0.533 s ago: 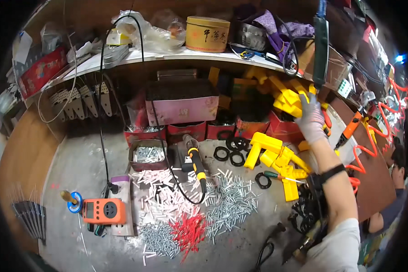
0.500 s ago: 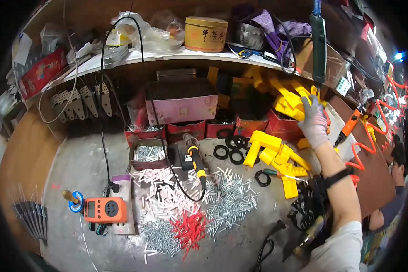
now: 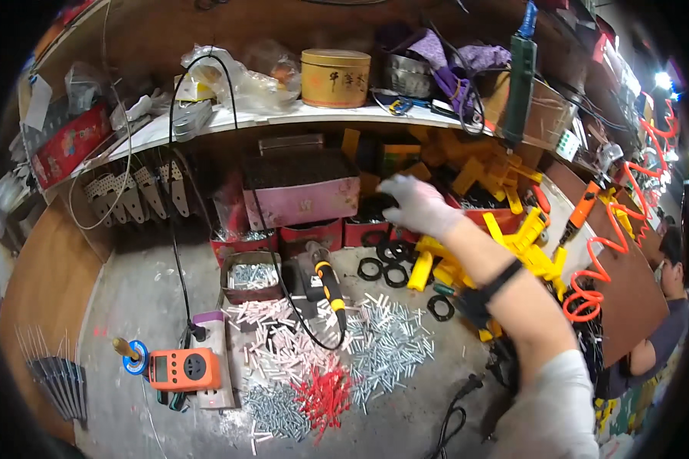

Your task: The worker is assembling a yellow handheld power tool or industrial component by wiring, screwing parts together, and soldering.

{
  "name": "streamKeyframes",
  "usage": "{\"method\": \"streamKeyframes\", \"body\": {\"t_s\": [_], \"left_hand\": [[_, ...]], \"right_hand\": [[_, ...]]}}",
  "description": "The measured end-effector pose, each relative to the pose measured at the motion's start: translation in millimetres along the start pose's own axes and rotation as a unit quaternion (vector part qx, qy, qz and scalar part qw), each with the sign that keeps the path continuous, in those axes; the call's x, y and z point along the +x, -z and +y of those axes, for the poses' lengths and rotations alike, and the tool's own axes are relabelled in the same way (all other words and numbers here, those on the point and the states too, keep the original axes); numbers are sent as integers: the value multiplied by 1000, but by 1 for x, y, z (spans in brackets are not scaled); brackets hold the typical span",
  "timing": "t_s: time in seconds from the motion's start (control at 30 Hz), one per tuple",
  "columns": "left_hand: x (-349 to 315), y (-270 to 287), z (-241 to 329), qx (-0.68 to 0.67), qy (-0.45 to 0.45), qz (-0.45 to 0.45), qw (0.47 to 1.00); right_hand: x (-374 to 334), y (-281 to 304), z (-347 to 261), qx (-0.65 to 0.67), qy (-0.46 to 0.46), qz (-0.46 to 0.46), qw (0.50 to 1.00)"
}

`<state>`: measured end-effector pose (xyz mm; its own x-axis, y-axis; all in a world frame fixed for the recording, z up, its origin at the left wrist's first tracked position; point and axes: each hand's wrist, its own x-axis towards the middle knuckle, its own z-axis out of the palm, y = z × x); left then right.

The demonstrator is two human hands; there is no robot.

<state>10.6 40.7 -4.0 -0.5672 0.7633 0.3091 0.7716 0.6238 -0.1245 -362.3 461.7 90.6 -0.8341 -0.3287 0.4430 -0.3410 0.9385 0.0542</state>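
Observation:
My right hand (image 3: pixel 419 206), in a pale grey work glove, reaches far across the bench with its fingers apart and pointing left. Nothing shows in its grip. It hovers over the front of a small red box (image 3: pixel 366 232) of dark parts, to the right of a pink flowered box (image 3: pixel 302 200). Black rings (image 3: pixel 395 251) lie just below the hand. Yellow plastic parts (image 3: pixel 525 236) are heaped to the right of my forearm, and more sit behind it. My left hand is out of the picture.
Piles of screws (image 3: pixel 390 344), pale pegs (image 3: pixel 291 344) and red pieces (image 3: pixel 323 398) cover the middle bench. A soldering iron (image 3: pixel 329 283) stands behind them. An orange meter (image 3: pixel 184 369) sits left. A green electric screwdriver (image 3: pixel 520 88) hangs above; a person (image 3: pixel 666 306) is at far right.
My right hand has swung left and away from the yellow parts at the right. Yellow parts that were up beside it now lie lower, on the heap. The whole view has shifted slightly.

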Motion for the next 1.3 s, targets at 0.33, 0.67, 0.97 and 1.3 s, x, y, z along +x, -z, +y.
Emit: {"method": "streamKeyframes", "body": {"t_s": [0.33,0.67,0.97,1.3], "left_hand": [[1,9,7,-2,41,-11,999],[6,2,-1,-7,23,-15,1000],[0,3,-2,-18,14,-12,1000],[15,12,-2,-34,14,-43,998]], "right_hand": [[84,-114,59,-42,-313,54,947],[-70,56,22,-165,-132,44,976],[-27,33,41,-5,-216,-142,966],[23,-57,86,-96,-336,-259,901]]}}
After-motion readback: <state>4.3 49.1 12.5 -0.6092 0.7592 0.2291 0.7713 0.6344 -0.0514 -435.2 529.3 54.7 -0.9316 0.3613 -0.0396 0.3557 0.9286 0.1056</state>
